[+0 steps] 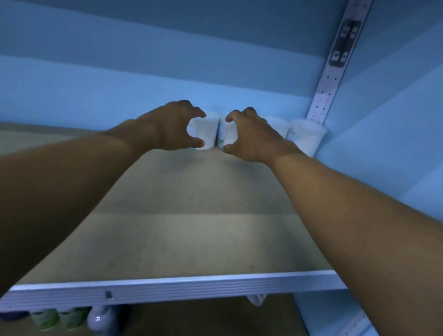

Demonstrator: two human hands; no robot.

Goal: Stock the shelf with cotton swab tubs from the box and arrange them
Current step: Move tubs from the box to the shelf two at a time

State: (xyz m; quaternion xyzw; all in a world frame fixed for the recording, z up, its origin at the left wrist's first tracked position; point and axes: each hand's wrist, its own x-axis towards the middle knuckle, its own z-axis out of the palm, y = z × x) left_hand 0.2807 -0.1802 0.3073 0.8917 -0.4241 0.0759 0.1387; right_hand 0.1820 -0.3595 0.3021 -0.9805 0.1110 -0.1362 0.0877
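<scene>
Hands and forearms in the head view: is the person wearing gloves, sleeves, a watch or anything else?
Nothing worn is visible. The left hand and right hand are bare, with no gloves and no rings that can be made out in the dim light. Both forearms are bare up to the frame edges, with no sleeves, watch or wristband visible.
</scene>
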